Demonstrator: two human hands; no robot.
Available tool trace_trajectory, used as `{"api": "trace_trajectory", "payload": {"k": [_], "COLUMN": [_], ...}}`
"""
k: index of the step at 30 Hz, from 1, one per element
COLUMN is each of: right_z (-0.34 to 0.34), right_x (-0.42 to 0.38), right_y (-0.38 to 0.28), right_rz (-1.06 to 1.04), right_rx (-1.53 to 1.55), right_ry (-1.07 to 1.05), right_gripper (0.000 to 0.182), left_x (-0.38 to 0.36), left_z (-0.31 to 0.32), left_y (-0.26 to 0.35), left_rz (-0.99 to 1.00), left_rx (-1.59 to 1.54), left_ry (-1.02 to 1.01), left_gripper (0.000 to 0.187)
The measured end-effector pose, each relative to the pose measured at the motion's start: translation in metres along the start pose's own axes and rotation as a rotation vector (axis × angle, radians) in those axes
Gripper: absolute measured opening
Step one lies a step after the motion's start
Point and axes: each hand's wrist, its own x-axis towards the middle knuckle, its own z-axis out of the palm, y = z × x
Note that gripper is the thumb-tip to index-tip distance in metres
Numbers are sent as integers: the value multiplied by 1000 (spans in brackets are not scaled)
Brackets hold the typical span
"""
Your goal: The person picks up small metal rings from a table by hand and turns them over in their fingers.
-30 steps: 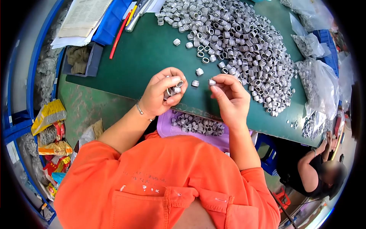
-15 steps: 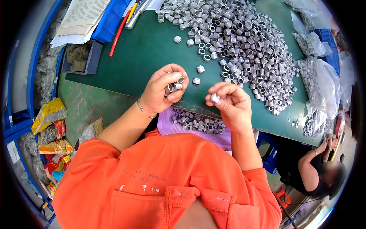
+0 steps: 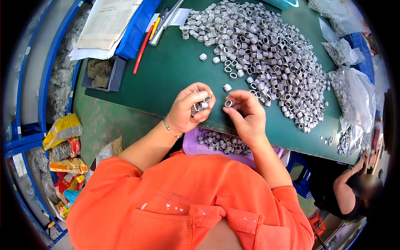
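Observation:
Several small grey metal rings (image 3: 201,106) sit in my left hand (image 3: 190,109), its fingers curled round them. Just to the right, my right hand (image 3: 246,113) pinches one metal ring (image 3: 228,103) between thumb and fingertips, its opening turned up to the camera. Both hands are over the front edge of the green table (image 3: 166,79). One loose ring (image 3: 227,87) lies beyond them, near the large pile of rings (image 3: 275,58). Under the table edge, a purple basket (image 3: 191,143) holds more rings.
Blue bin with papers (image 3: 108,25), grey bin with cloth (image 3: 114,77) and pens (image 3: 143,52) stand at the left. Plastic bags of parts (image 3: 354,96) line the right side. Another person (image 3: 343,191) sits at the lower right. Blue shelving (image 3: 31,83) is far left.
The view has shifted, so the scene sits further right and lower. My right hand has come closer to my left, and the ring in it is turned differently. One loose ring near the hands no longer shows.

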Motion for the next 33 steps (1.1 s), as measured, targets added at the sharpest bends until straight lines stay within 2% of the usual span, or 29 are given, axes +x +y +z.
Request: {"api": "trace_trajectory", "payload": {"k": [2,3,6,7,8,10,12,14,17,18,21,23,24,26,27,31,32,33], "right_z": [-2,-6,-14,-16,-19,-22,-29,-24,-4,0,0,-2,-2,-11,-15,-26,-26,-28], "right_x": [-2,-2,-6,-9,-12,-16,-11,-4,16,24,27,19,12,7,6,-5,-9,-12], "right_y": [-11,-15,-17,-17,-20,-27,-32,-29,-13,-14,-6,-7,-2,-15,-17,-26,-31,-33], "right_rz": [97,124,138,151,151,168,-10,-229,-457,-479,-460,-257,-16,226,263,289,286,120], "right_rx": [388,472,568,614,615,376,-40,-268,-653,-758,-840,-437,-119,368,460,589,485,230], "right_ry": [22,-1,-56,-69,-71,-243,-393,-290,56,91,22,19,5,-50,-78,-160,-179,-258], "right_gripper": [38,40,40,32,32,21,26,26,27,28,26,25,23,20,19,19,17,17], "left_x": [2,2,1,1,1,1,1,2,1,1,0,-1,0,2,2,2,1,1], "left_z": [0,-1,0,0,0,-1,-1,-1,0,0,-1,-2,-1,-1,-1,-3,-3,-3], "left_y": [0,-1,0,-1,-1,0,-1,-1,-1,-2,-2,-2,-2,-2,-1,-2,-2,-2], "left_rz": [-7,-8,4,3,3,11,4,5,6,12,27,27,23,10,10,25,20,27], "left_rx": [4,8,3,2,-1,1,-4,-2,10,13,24,17,12,6,7,8,4,-1], "left_ry": [-1,7,-13,-14,-8,0,-6,-18,-19,-8,-3,-2,-1,-11,-12,-34,-34,-37], "left_gripper": [14,14,15,15,15,15,15,15,15,14,14,14,14,14,14,14,14,14]}}
